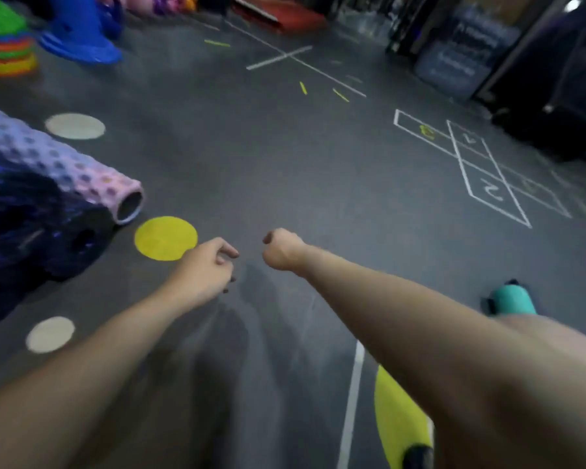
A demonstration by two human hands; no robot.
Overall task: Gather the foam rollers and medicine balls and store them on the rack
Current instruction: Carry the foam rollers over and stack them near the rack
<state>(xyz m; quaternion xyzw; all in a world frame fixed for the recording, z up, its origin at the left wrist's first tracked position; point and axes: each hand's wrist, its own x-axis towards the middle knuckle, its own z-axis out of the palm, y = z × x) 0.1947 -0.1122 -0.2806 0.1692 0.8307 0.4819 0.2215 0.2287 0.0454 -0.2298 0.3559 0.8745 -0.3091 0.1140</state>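
Grey flooring (251,157) fills the head view, with both bare arms extended forward above it. The left hand (207,269) hangs with its fingers loosely curled and grasps nothing. The right hand (281,248) is clenched into a fist, and no object is visible in it. The two hands are near each other but apart.

The lilac-to-pink knobbed hollow foam roller (82,170) lies on the floor at the left edge, open end toward the centre. The dark navy textured foam roller (48,231) lies just beside it, on the near side. Both are well apart from either hand. The teal cylindrical roller (511,299) lies on the floor at the right, partly hidden behind the right forearm. The yellow-green cylindrical roller with a dark end (400,421) lies at the bottom of the view, under the right arm.

A yellow round floor marker (165,237) sits between the navy roller and the left hand. A white-line hopscotch grid (481,170) is marked at the right. A stack of coloured cones (4,45) stands at the top left.
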